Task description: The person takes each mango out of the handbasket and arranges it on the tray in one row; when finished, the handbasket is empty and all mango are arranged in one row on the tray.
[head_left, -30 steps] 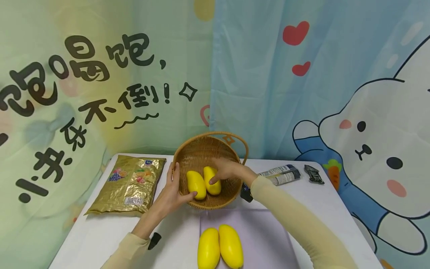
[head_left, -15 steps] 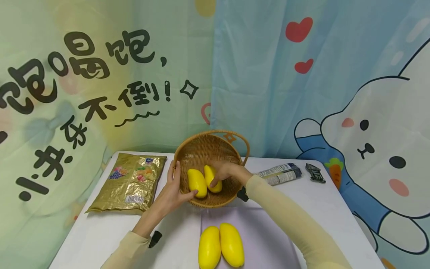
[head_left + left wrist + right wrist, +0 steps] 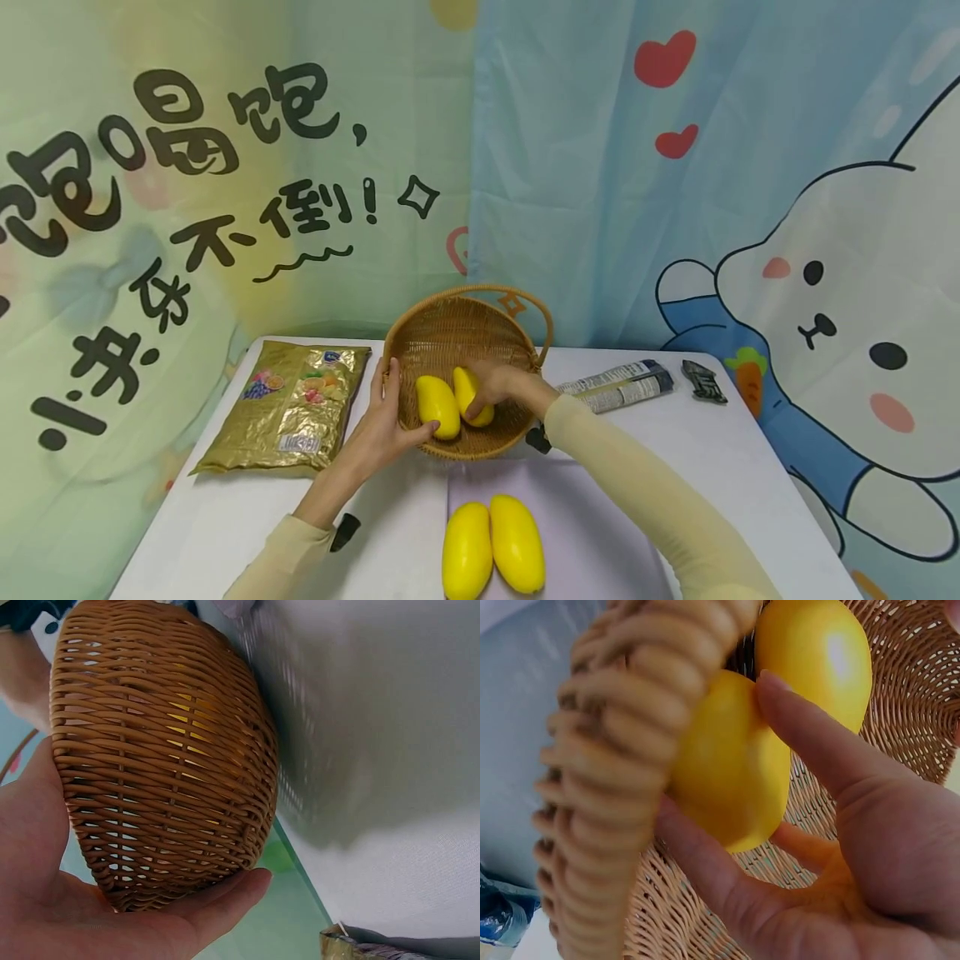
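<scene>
The head view looks forward and down from the person's side, far enough back to take in the counter (image 3: 405,517) and the curtain (image 3: 570,167) behind it. The left wrist view, tipped sideways, sits close behind the left hand (image 3: 82,919) and faces the outer weave of the basket (image 3: 165,757). The right wrist view, nearer still, peers past a blurred wicker edge into the basket, over the right hand (image 3: 877,855). All three share the basket; head and right wrist both see its inside.
</scene>
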`<state>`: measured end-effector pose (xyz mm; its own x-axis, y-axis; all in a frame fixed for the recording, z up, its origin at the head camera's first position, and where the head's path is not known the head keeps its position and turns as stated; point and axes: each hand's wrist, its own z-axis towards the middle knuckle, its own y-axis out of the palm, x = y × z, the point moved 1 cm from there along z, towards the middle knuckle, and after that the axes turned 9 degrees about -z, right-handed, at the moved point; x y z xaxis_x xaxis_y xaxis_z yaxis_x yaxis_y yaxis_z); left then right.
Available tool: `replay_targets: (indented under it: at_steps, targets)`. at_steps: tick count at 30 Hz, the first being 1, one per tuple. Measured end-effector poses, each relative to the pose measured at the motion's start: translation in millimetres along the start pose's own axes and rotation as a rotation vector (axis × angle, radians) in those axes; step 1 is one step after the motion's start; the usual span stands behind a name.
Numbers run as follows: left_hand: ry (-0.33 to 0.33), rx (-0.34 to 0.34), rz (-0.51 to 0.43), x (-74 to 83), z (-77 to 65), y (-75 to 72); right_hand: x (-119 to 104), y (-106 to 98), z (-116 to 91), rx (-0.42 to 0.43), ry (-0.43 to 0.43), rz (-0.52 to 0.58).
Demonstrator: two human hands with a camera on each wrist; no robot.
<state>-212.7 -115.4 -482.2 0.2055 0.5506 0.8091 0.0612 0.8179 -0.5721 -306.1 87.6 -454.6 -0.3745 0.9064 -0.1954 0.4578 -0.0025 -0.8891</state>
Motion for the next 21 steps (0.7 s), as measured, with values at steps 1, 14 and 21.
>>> replay_targets:
  at_steps: [1,14,21]
  targets:
    - [-0.003,-0.001,-0.001,-0.1,0.0,0.0,-0.5,0.5,0.3,0.004,0.005,-0.004]
    - [-0.007,-0.007,-0.004,-1.9,-1.7,2.0,3.7,-1.0,-3.7,0.030,-0.003,0.008]
    - [-0.009,0.001,0.000,-0.9,-0.8,0.0,14.7,-19.0,-14.0,0.059,-0.013,-0.019]
